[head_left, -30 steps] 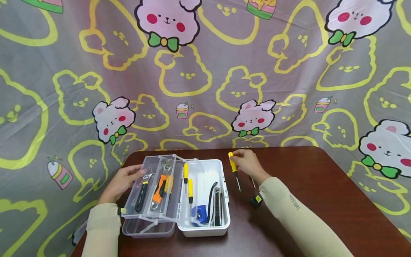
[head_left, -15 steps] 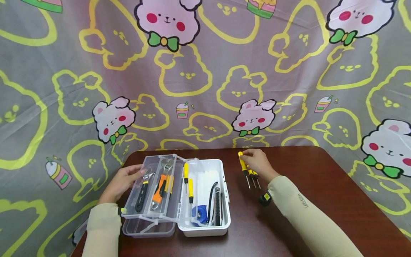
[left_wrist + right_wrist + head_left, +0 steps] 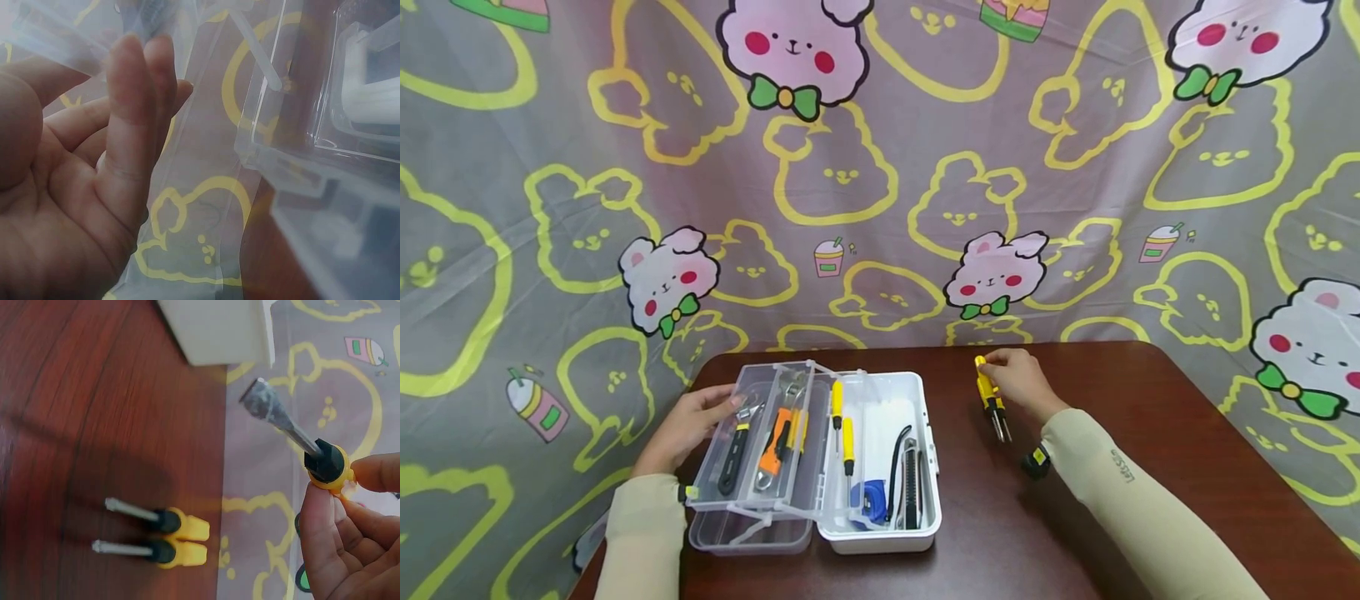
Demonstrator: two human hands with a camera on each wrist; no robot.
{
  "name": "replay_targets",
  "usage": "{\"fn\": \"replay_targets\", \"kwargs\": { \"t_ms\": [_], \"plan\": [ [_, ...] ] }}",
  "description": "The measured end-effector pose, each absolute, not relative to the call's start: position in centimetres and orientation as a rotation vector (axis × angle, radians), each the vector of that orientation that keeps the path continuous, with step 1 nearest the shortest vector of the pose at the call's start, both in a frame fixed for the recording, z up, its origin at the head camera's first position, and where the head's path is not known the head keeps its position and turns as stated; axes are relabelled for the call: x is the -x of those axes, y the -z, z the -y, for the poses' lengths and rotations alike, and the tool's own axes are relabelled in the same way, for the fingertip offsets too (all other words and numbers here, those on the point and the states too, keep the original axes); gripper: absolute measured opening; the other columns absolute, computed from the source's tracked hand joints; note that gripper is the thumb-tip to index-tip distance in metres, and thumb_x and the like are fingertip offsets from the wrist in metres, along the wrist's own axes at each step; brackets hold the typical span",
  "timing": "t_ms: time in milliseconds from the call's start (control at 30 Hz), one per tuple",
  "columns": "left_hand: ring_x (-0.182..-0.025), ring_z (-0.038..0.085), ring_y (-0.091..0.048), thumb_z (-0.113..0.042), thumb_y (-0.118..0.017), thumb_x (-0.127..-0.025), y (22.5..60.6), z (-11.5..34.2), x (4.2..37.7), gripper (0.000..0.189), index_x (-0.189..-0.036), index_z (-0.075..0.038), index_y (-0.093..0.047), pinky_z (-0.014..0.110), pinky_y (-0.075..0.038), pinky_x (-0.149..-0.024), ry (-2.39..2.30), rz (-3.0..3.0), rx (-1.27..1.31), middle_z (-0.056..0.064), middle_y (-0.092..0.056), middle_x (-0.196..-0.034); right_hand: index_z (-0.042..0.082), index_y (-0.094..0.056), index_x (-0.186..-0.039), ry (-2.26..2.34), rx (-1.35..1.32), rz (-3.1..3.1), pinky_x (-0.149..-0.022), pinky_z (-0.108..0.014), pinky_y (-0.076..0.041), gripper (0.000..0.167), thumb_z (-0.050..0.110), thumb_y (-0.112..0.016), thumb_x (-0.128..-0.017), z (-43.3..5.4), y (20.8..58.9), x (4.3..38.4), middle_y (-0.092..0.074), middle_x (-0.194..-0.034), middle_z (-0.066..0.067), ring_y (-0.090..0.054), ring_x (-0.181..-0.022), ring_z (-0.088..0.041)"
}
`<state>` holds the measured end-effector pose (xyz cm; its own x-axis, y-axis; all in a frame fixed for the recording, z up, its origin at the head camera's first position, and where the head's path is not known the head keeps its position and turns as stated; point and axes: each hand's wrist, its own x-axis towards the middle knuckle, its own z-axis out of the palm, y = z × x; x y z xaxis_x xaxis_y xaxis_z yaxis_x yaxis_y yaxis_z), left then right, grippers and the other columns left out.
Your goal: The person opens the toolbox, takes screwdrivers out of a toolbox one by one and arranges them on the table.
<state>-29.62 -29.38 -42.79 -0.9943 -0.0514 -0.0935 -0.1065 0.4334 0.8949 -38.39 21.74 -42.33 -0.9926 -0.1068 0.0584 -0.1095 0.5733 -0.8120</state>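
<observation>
My right hand (image 3: 1018, 379) pinches the yellow handle of a flat-head screwdriver (image 3: 326, 464), its blade pointing down and away from the fingers. Two more yellow-and-black screwdrivers (image 3: 167, 522) lie side by side on the table beneath it in the right wrist view. On the left side, my left hand (image 3: 688, 425) holds the edge of the clear plastic tray (image 3: 718, 498) of an opened toolbox, thumb over its rim. That tray carries an adjustable wrench (image 3: 735, 454), an orange-handled tool (image 3: 772, 446) and other tools. Fingers (image 3: 128, 112) extend beside the clear plastic in the left wrist view.
The white toolbox base (image 3: 880, 542) holds two yellow screwdrivers (image 3: 847, 442), a blue tape measure (image 3: 871, 502), a black cable-like strip (image 3: 895, 471) and a utility knife (image 3: 912, 487). Its clear lid (image 3: 748, 546) lies open to the left. A patterned cloth (image 3: 880, 183) hangs behind the brown table (image 3: 1105, 400).
My right hand has carried the screwdriver rightward, from beside the toolbox to over the two screwdrivers on the table. The left hand has stayed at the tray.
</observation>
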Motion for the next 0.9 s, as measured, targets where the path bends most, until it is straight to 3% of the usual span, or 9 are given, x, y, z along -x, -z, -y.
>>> {"fn": "replay_targets", "kwargs": {
  "t_ms": [167, 333, 500, 900],
  "plan": [
    [-0.091, 0.027, -0.064, -0.048, -0.065, -0.091, 43.0, 29.4, 29.6, 0.071, -0.143, -0.004, -0.046, 0.038, -0.055, -0.075, -1.638, -2.621, 0.145, 0.016, -0.063, -0.119, -0.003, -0.061, -0.121, -1.41, -0.174, 2.799, -0.073, -0.045, -0.055, 0.036, 0.023, -0.06, -0.096, -22.4, 42.5, 38.7, -0.063, -0.086, -0.017, -0.062, -0.074, -0.027],
    [-0.091, 0.027, -0.064, -0.047, -0.065, -0.091, 42.9, 29.4, 29.5, 0.071, -0.143, -0.004, -0.046, 0.038, -0.055, -0.075, -1.644, -2.627, 0.145, 0.016, -0.063, -0.119, -0.003, -0.063, -0.117, -1.365, -0.155, 2.797, -0.064, -0.037, -0.055, 0.033, 0.022, -0.06, -0.096, -23.0, 42.8, 39.0, -0.061, -0.077, -0.01, -0.061, -0.069, -0.023],
    [-0.091, 0.026, -0.064, -0.046, -0.065, -0.091, 42.8, 29.4, 29.4, 0.069, -0.143, -0.004, -0.046, 0.038, -0.054, -0.075, -1.641, -2.627, 0.136, 0.016, -0.063, -0.12, -0.002, -0.063, -0.117, -1.364, -0.147, 2.796, -0.058, -0.032, -0.052, 0.032, 0.022, -0.06, -0.096, -23.6, 43.3, 39.3, -0.061, -0.074, -0.011, -0.059, -0.064, -0.021],
    [-0.091, 0.026, -0.065, -0.049, -0.065, -0.09, 43.1, 29.4, 29.5, 0.071, -0.142, -0.004, -0.047, 0.038, -0.054, -0.075, -1.64, -2.634, 0.149, 0.016, -0.063, -0.119, -0.005, -0.06, -0.12, -1.355, -0.096, 2.821, -0.058, -0.033, -0.053, 0.036, 0.021, -0.059, -0.095, -24.6, 44.5, 40.2, -0.063, -0.076, -0.017, -0.059, -0.062, -0.021]
  ]
}}
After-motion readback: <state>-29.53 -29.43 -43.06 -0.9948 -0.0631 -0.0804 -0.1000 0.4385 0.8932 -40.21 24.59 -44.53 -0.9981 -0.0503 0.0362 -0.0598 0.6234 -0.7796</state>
